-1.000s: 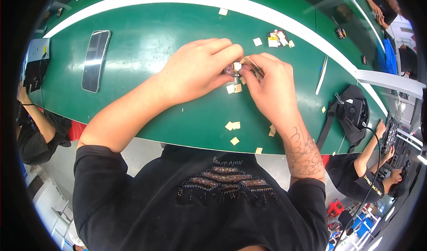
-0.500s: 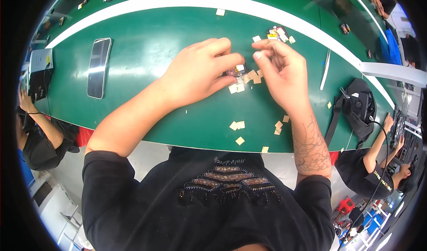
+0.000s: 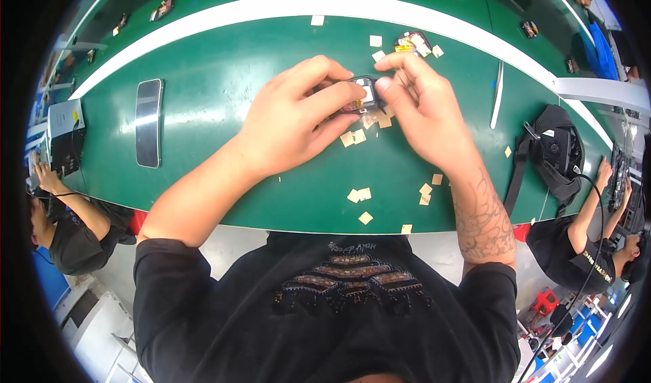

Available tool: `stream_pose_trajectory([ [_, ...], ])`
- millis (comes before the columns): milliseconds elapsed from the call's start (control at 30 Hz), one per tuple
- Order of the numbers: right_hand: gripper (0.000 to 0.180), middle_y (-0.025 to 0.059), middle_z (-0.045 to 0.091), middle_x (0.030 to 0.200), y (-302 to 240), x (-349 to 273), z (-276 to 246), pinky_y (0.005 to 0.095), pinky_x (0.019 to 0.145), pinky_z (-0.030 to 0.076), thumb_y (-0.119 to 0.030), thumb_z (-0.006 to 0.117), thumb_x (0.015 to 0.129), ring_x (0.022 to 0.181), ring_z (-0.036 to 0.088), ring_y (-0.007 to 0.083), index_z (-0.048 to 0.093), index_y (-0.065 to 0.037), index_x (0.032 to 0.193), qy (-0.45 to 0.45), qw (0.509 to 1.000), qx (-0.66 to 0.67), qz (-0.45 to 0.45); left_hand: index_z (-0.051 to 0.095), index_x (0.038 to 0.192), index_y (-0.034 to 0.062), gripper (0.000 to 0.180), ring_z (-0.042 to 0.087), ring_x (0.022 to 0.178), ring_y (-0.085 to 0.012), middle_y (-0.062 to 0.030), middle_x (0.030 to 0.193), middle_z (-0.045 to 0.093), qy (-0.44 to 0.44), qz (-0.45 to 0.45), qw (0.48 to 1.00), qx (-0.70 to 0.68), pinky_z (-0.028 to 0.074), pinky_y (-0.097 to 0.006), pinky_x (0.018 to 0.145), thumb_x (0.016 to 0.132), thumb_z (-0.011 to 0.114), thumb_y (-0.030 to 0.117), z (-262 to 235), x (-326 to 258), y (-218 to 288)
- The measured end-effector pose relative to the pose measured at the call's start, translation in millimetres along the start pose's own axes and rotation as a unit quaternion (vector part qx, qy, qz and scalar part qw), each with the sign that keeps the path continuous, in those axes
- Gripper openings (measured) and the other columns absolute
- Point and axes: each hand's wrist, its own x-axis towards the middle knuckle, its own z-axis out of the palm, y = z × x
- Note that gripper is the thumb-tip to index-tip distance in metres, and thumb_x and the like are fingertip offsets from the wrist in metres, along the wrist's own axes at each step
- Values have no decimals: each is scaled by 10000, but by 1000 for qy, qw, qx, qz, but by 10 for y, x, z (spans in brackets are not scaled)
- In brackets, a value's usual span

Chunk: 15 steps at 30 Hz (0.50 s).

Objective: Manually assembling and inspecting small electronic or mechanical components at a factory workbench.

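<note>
Both hands meet over the green table [image 3: 203, 64], pinching one small dark part [image 3: 363, 97] between them: the left hand [image 3: 298, 122] grips it from the left, while the right hand [image 3: 420, 111] presses a fingertip on its pale face. The step looks like fitting or peeling a small sticker on the part, which would call for a steady, careful pinch. Tan paper scraps [image 3: 359, 194] lie below the hands, and a phone [image 3: 148, 122] lies well to the left.
</note>
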Motion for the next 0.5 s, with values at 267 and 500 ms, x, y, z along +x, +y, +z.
stream_pose_trajectory([
  [267, 20, 0, 642, 789, -35, -32, 80, 240, 546, 409, -14, 707, 993, 638, 529, 22, 697, 2, 999, -9, 992, 125, 26, 665, 1212, 8, 292, 712, 890, -109, -69, 1092, 750, 18, -225, 890, -396, 551, -252, 749, 946, 779, -28, 44, 48, 18],
  [500, 84, 16, 625, 863, -187, -50, 15, 247, 571, 434, 3, 738, 971, 685, 546, 49, 702, -12, 1046, 32, 995, 29, -88, 651, 1170, -7, 187, 724, 965, -114, -59, 1052, 741, -7, -260, 873, -412, 590, -262, 856, 1000, 699, -69, -54, 138, 107],
])
